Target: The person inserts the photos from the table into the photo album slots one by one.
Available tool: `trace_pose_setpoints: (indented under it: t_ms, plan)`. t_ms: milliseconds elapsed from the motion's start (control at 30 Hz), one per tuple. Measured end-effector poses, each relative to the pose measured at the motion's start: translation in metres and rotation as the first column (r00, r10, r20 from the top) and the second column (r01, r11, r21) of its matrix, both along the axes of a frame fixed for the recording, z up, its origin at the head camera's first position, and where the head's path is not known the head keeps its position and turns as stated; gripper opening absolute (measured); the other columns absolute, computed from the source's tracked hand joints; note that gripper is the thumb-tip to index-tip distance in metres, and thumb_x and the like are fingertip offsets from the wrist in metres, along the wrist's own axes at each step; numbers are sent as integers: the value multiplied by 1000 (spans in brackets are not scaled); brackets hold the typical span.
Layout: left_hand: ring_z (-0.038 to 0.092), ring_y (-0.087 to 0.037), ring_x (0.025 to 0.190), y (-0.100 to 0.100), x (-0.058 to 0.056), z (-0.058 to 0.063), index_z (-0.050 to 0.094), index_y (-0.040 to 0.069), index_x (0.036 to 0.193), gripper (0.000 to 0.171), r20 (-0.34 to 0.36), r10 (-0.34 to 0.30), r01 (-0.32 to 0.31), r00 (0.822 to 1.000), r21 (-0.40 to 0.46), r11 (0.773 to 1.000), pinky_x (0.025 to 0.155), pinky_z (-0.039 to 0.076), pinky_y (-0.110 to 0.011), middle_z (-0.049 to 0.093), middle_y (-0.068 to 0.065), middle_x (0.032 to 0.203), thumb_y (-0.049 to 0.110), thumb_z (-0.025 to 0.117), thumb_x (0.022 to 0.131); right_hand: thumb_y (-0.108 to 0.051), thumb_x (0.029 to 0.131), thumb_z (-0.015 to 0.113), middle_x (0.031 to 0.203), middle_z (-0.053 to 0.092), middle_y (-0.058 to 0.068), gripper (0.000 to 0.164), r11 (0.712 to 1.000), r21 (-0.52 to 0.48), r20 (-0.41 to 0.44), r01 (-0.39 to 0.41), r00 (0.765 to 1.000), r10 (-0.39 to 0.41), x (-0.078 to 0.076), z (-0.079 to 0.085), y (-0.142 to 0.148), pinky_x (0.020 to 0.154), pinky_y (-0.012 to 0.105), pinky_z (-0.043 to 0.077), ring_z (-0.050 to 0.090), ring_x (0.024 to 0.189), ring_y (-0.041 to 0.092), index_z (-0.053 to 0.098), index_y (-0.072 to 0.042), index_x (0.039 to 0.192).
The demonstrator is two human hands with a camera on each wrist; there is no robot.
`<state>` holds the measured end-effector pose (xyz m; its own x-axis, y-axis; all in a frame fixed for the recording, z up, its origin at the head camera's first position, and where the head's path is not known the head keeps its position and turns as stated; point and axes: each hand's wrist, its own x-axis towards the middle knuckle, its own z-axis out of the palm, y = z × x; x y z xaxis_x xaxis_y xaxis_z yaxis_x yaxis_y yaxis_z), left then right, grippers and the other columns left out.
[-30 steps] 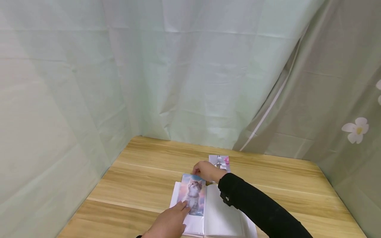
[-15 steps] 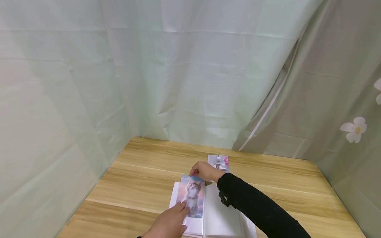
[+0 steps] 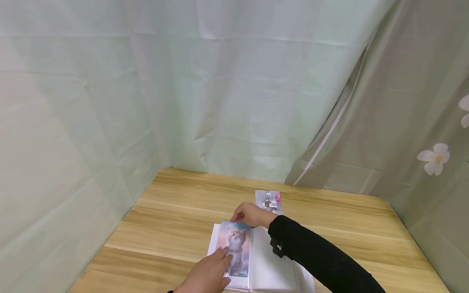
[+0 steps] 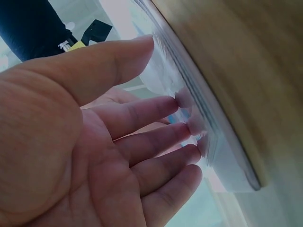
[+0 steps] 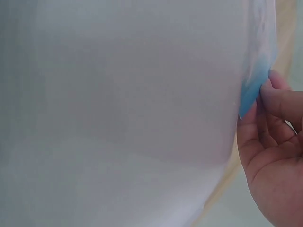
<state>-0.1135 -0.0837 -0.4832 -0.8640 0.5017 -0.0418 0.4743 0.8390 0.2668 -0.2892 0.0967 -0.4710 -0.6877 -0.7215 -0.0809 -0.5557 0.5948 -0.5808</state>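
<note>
An open photo album [image 3: 275, 260] with white pages lies at the table's near side. On its left page is a photo of a kitten [image 3: 236, 240] against a pink and blue sky, most of it inside the clear sleeve, its top end just past the page's upper edge. My right hand [image 3: 252, 214] pinches that top end between thumb and fingers; the blue corner shows in the right wrist view beside the hand [image 5: 274, 137]. My left hand [image 3: 209, 269] rests on the left page with straight fingers, fingertips [image 4: 182, 127] touching the sleeve over the photo.
Behind the album lies a second photo [image 3: 268, 199] with a pink flower and grey-white shapes, partly hidden by the right hand. The wooden table [image 3: 176, 211] meets pale curtains [image 3: 234, 101] at the back and sides.
The kitten photo has slid down toward me, deeper into the sleeve, and the right hand has come down with it. The left hand has stayed on the page.
</note>
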Motion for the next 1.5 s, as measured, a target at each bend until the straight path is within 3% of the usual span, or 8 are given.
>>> trace_pose_setpoints:
  t_ms: [300, 633, 933, 1200, 1367, 1500]
  plan:
    - [53, -34, 130, 0, 0, 2, 63, 3, 132, 58, 21, -1, 2, 1000, -24, 1000, 98, 51, -47, 56, -14, 142, 38, 76, 87, 6, 89, 69, 89, 75, 1, 15, 999, 14, -11, -42, 999, 42, 6, 0, -3, 77, 18, 53, 64, 80, 5, 78, -6, 92]
    - [55, -34, 128, -1, 1, 1, 64, 3, 131, 57, 4, 1, -1, 1000, -4, 1000, 97, 52, -47, 58, -16, 140, 37, 77, 86, 4, 90, 69, 91, 75, 0, 17, 989, 121, -152, -88, 983, 106, 18, 10, -7, 79, 20, 54, 65, 84, 8, 80, -9, 94]
    - [55, -35, 129, 0, 0, 1, 64, 3, 130, 56, 28, 11, -12, 1000, 11, 1000, 97, 52, -48, 58, -16, 139, 36, 76, 86, 1, 92, 68, 93, 75, -3, 17, 981, 182, -169, -71, 980, 103, 20, 10, -8, 81, 20, 53, 63, 84, 6, 79, -11, 94]
    - [56, -34, 127, 1, 1, 0, 65, 3, 129, 57, -15, -6, 6, 1000, -14, 1000, 97, 52, -45, 59, -16, 138, 37, 77, 86, 1, 92, 68, 91, 74, 1, 12, 994, 81, -206, -70, 975, 85, 4, 6, 10, 77, 21, 54, 64, 82, 8, 78, -5, 94]
    - [56, -33, 127, 2, 1, -3, 64, 3, 130, 58, -45, -13, 11, 999, -40, 999, 97, 52, -43, 59, -16, 138, 38, 77, 85, 5, 92, 65, 95, 74, 8, 13, 999, 27, -218, 22, 976, -16, -12, 14, 37, 80, 31, 57, 69, 89, 20, 76, 0, 98]
    - [55, -33, 129, 1, 1, -4, 63, 3, 131, 59, -27, -2, 1, 1000, -36, 999, 97, 52, -44, 58, -16, 140, 37, 77, 85, 8, 90, 65, 95, 74, 13, 14, 995, 1, -259, 101, 961, -98, -27, 16, 60, 80, 36, 58, 70, 91, 28, 75, 3, 98]
